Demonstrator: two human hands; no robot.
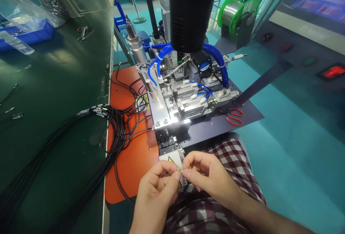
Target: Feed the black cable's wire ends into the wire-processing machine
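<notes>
My left hand (pixel 159 185) and my right hand (pixel 207 171) meet low in the middle, above my lap. Thumb and forefinger of each are pinched on tiny thin wires (pixel 181 171), pale and greenish, mostly covered by the fingertips. A black cable (pixel 118 182) runs over the orange board toward my left hand, where it goes out of sight. Just beyond my fingers is a warning label (pixel 170 159) on the front of a metal machine (pixel 161 113). A bundle of black cables (pixel 115 122) with bright metal ends lies left of the machine.
Red-handled scissors (pixel 235 117) lie on the dark base plate at right. A black cylinder (pixel 190 14) hangs over the machine. Behind stands a green spool (pixel 225 9) of wire. A blue tray (pixel 40 34) and plastic bags rest on the green table (pixel 67 68). A control panel (pixel 304 43) is at right.
</notes>
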